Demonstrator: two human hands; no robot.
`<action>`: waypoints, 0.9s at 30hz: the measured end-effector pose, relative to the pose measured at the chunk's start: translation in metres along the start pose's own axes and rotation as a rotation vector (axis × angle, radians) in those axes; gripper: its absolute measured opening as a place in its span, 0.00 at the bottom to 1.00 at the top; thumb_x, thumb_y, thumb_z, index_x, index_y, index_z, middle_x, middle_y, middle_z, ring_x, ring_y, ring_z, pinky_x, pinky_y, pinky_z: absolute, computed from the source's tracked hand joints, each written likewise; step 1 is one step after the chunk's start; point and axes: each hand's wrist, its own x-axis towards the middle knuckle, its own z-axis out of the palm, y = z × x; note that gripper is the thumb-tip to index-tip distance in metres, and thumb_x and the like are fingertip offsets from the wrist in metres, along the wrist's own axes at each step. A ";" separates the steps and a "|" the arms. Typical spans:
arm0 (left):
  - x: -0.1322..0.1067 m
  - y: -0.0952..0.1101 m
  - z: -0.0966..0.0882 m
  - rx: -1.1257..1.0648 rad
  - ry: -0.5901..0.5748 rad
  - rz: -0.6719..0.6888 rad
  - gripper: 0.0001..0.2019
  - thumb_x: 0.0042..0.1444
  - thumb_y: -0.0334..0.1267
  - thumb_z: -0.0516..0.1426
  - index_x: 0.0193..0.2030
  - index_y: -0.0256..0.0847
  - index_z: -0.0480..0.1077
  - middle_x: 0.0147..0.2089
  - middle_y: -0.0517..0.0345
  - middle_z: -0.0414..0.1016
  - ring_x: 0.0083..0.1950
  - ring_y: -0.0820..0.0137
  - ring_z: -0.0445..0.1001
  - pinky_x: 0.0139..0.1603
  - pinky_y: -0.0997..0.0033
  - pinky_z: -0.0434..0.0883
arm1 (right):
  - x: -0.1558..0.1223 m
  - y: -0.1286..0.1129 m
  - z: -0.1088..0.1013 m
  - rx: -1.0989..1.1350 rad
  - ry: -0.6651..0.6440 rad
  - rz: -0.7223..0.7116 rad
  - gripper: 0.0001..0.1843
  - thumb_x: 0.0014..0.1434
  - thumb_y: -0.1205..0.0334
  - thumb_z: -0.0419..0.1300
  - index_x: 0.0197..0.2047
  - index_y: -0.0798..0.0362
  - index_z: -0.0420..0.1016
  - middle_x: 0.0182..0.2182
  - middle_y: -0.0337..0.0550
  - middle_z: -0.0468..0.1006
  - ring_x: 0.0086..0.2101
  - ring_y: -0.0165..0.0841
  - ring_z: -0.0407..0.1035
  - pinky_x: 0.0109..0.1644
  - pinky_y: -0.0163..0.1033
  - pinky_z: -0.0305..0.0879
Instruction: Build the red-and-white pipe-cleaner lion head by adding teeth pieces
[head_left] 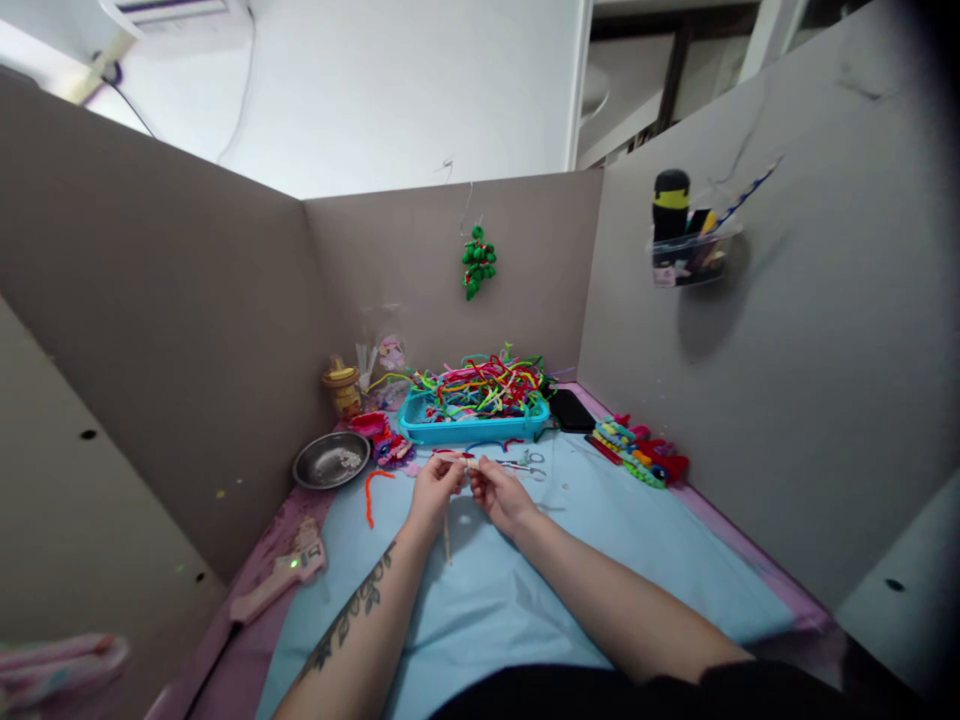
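- A pale, fuzzy strip (448, 545) is held near the centre of the frame; its lower end is left hanging below the fingers, above a light-blue sheet (525, 590).
- The strip is pinched by the left hand (437, 490), thumb and fingers drawn together; it is gripped just beside by the right hand (501, 495), whose fingers are curled in narrowly; the exact contact is partly hidden by the fingers.
- Metal tools (534, 470) are seen just right of the hands; a bent orange strip (369, 500) is laid left of centre.
- A blue tray (472, 432), heaped with many-coloured strips (491, 385), is placed beyond the hands; a black phone-like slab (571, 411) is set at its right.
- A metal bowl (309, 468) is seen left of centre; a glue gun (281, 578) is laid at lower left.
- A green ornament (478, 262) is hung at upper centre.
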 end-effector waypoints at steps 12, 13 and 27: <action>-0.001 0.003 -0.001 0.028 0.033 0.026 0.17 0.42 0.50 0.62 0.24 0.34 0.70 0.19 0.63 0.66 0.21 0.77 0.62 0.24 0.77 0.59 | -0.002 -0.002 0.000 -0.057 -0.017 -0.006 0.12 0.42 0.58 0.67 0.25 0.54 0.69 0.16 0.32 0.68 0.16 0.22 0.56 0.20 0.30 0.47; -0.001 0.003 -0.001 0.025 0.033 0.026 0.17 0.43 0.49 0.62 0.24 0.34 0.69 0.19 0.63 0.66 0.20 0.78 0.62 0.24 0.77 0.59 | -0.003 -0.002 0.001 -0.062 -0.017 -0.006 0.13 0.42 0.58 0.67 0.24 0.54 0.68 0.16 0.32 0.68 0.16 0.22 0.56 0.20 0.30 0.47; -0.001 0.004 0.001 0.003 0.038 0.038 0.17 0.42 0.45 0.62 0.34 0.33 0.72 0.22 0.60 0.70 0.21 0.78 0.62 0.22 0.78 0.58 | -0.001 -0.001 -0.002 0.026 -0.018 0.095 0.10 0.49 0.57 0.64 0.30 0.53 0.70 0.16 0.33 0.69 0.16 0.23 0.59 0.20 0.28 0.50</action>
